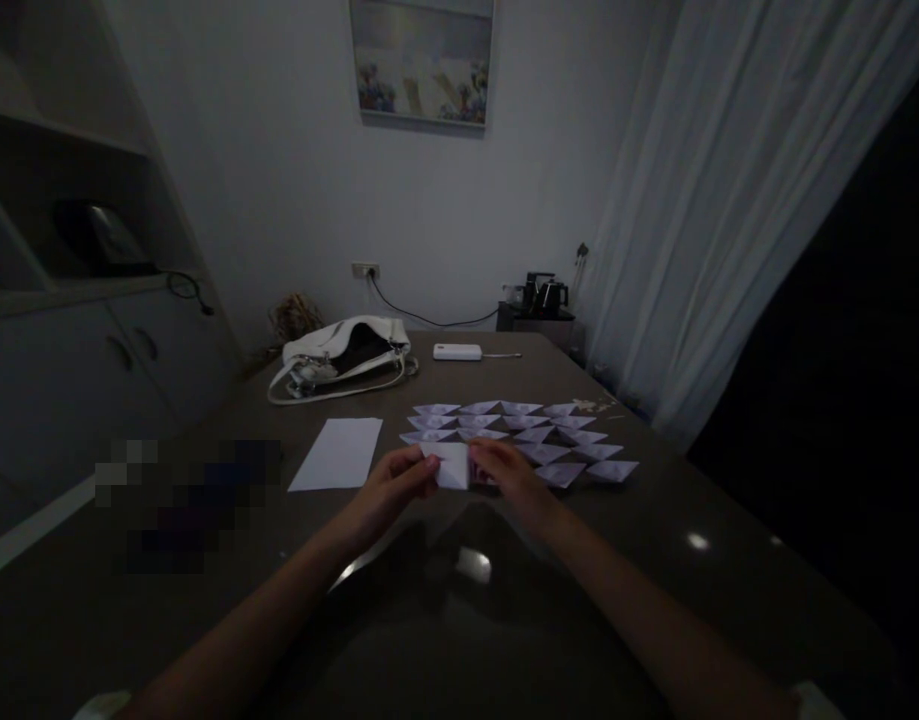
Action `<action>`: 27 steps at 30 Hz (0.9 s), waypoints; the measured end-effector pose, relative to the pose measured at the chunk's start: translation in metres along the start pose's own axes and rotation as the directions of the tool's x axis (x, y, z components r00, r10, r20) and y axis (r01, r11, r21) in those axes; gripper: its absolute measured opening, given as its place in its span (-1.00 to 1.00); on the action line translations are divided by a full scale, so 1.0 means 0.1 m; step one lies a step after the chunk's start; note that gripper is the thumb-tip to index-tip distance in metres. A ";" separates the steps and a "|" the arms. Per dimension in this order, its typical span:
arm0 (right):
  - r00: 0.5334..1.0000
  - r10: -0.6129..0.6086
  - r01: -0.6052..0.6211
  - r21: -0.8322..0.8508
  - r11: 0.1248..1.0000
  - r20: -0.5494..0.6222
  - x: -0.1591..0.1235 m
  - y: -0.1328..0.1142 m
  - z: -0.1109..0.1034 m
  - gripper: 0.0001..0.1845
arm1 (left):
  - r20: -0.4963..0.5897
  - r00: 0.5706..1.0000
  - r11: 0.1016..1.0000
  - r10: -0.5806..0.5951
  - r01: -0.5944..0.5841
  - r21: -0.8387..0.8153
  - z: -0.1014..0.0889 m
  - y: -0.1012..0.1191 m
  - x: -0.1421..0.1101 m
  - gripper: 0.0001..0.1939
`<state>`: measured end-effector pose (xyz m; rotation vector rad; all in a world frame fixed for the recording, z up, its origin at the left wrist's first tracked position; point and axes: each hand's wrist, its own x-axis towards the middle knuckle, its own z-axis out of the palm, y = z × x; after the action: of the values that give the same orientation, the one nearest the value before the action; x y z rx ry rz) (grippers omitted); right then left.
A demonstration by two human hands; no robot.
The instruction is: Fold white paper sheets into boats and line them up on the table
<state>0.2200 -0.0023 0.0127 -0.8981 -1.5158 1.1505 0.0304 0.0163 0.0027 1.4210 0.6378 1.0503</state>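
Observation:
Between my two hands, a little above the dark table (pixel 399 620), is a small folded white paper (pixel 451 467). My left hand (pixel 399 480) pinches its left side, thumb lying on the front face. At the right edge, my right hand (pixel 511 480) grips it with the fingers curled together. Just behind my hands stand several folded paper boats (pixel 525 422) in rows, some partly hidden by my right hand. To the left of my left hand lies a stack of flat white paper (pixel 339 455).
A white handbag (pixel 346 350) lies at the back left of the table, beside a white power bank (pixel 457 352) with a short cable. Small pale scraps (pixel 594 405) lie near the right edge. A black kettle (pixel 553 297) stands beyond the table, by a curtain (pixel 669 200).

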 end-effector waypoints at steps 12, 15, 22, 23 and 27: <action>0.977 -0.190 0.210 -0.297 0.932 0.097 -0.10 -0.13 0.07 -0.68 | 0.075 0.996 0.992 -0.056 0.048 0.116 0.09 0.12 -0.02 -0.62; 0.971 -0.220 0.237 -0.279 0.931 0.092 -0.09 -0.11 0.08 -0.74 | 0.065 0.997 0.989 -0.038 0.028 0.146 0.09 0.12 -0.02 -0.58; 0.957 -0.289 0.285 -0.289 0.914 0.032 -0.10 -0.09 0.11 -0.85 | 0.061 0.998 0.985 -0.016 0.006 0.170 0.08 0.13 -0.01 -0.61; 0.954 -0.300 0.291 -0.301 0.908 0.018 -0.11 -0.09 0.11 -0.89 | 0.063 0.998 0.985 -0.020 0.009 0.170 0.08 0.13 -0.01 -0.62; 0.936 -0.352 0.332 -0.394 0.857 0.022 -0.12 -0.10 0.13 -0.98 | 0.049 0.998 0.986 -0.032 0.023 0.166 0.09 0.13 0.00 -0.64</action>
<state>0.2103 -0.0190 0.0186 -0.8623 -1.8127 0.5671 0.0358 0.0100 0.0165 1.5732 0.7186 0.9536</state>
